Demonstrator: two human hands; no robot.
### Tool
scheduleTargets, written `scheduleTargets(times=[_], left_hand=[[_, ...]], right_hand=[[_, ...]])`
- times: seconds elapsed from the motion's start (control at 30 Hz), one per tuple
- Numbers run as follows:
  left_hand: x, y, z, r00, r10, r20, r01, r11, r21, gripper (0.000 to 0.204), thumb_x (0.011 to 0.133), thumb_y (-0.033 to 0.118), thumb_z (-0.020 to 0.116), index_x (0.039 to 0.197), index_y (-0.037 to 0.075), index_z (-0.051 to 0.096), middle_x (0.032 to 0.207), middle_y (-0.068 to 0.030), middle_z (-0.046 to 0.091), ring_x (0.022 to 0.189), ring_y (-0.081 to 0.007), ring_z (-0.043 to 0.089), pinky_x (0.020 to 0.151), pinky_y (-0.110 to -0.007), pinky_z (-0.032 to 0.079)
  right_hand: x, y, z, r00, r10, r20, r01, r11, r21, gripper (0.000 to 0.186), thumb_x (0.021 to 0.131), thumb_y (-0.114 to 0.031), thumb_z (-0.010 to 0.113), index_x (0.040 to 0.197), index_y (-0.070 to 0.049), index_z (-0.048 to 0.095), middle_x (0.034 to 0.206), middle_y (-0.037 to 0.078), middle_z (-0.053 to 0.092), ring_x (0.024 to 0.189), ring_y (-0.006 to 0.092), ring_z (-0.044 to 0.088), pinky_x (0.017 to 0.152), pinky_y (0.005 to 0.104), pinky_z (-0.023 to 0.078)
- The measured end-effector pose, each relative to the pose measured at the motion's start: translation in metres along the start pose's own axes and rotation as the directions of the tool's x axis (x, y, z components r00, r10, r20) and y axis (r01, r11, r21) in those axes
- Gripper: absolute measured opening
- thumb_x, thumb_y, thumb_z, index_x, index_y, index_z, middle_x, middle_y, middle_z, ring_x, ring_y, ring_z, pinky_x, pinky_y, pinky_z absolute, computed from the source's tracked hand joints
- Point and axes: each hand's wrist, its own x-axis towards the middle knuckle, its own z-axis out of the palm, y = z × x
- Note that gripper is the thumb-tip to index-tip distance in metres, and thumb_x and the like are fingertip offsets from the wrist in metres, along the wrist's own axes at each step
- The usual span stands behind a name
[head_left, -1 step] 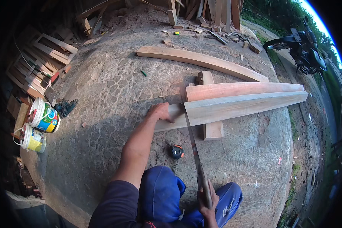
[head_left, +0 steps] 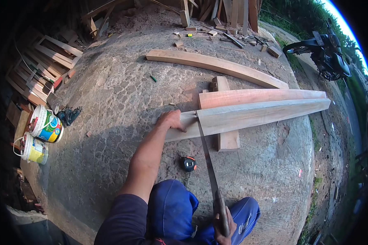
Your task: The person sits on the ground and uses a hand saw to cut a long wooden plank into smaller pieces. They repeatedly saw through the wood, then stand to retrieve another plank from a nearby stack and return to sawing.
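Note:
My left hand [head_left: 171, 120] is wrapped over the left end of a long pale board [head_left: 253, 114], fingers on its face. My right hand [head_left: 223, 224], low between my knees, holds the handle of a handsaw [head_left: 208, 163]; the blade runs up to a cut in the board just right of my left hand. A pinkish plank [head_left: 261, 94] lies directly behind the pale board. Both rest across a short wooden block [head_left: 229, 143]. A black and orange tape measure [head_left: 189, 163] lies on the concrete in front.
A curved beam [head_left: 216, 65] lies farther back, near a small green stick [head_left: 153, 78] and scattered offcuts [head_left: 274, 51]. Two paint buckets [head_left: 34, 148], dark shoes [head_left: 69, 116] and stacked wooden frames [head_left: 53, 61] line the left. A motorcycle [head_left: 323, 57] stands beyond the slab's right edge.
My right hand and the saw handle have moved a little down, toward me. My left hand is almost in the same place on the board.

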Motion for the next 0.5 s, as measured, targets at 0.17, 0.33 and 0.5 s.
scheduleTargets(times=[0.17, 0.33, 0.5], left_hand=[[-0.025, 0.013, 0.023, 0.982, -0.004, -0.187, 0.021, 0.996, 0.09, 0.102, 0.063, 0.049, 0.096, 0.142, 0.006, 0.051, 0.143, -0.015, 0.061, 0.143, -0.0328, 0.047, 0.122, -0.052, 0.031], [-0.031, 0.016, 0.009, 0.992, -0.022, -0.125, 0.036, 0.992, 0.117, 0.1, 0.06, 0.054, 0.094, 0.139, 0.005, 0.055, 0.143, -0.0164, 0.062, 0.14, -0.0345, 0.053, 0.116, -0.051, 0.041], [0.002, 0.003, -0.009, 1.0, -0.016, -0.015, 0.017, 0.998, 0.052, 0.093, 0.058, 0.052, 0.095, 0.129, 0.004, 0.061, 0.133, -0.0178, 0.068, 0.127, -0.0364, 0.063, 0.104, -0.048, 0.051]], right_hand=[[0.095, 0.002, 0.047, 0.986, -0.165, -0.011, 0.165, 0.972, 0.166, 0.067, 0.088, -0.003, 0.073, 0.151, -0.002, 0.051, 0.132, 0.018, 0.071, 0.114, 0.0238, 0.072, 0.101, 0.0346, 0.054], [0.207, 0.041, 0.125, 0.986, -0.164, 0.012, 0.159, 0.97, 0.185, 0.062, 0.091, -0.008, 0.071, 0.149, -0.002, 0.053, 0.116, 0.025, 0.074, 0.104, 0.0285, 0.075, 0.09, 0.0387, 0.056], [-0.031, 0.044, 0.001, 0.993, 0.072, 0.09, -0.088, 0.977, 0.194, 0.059, 0.092, -0.009, 0.071, 0.146, 0.006, 0.053, 0.131, 0.019, 0.071, 0.118, 0.0222, 0.07, 0.105, 0.0343, 0.051]])
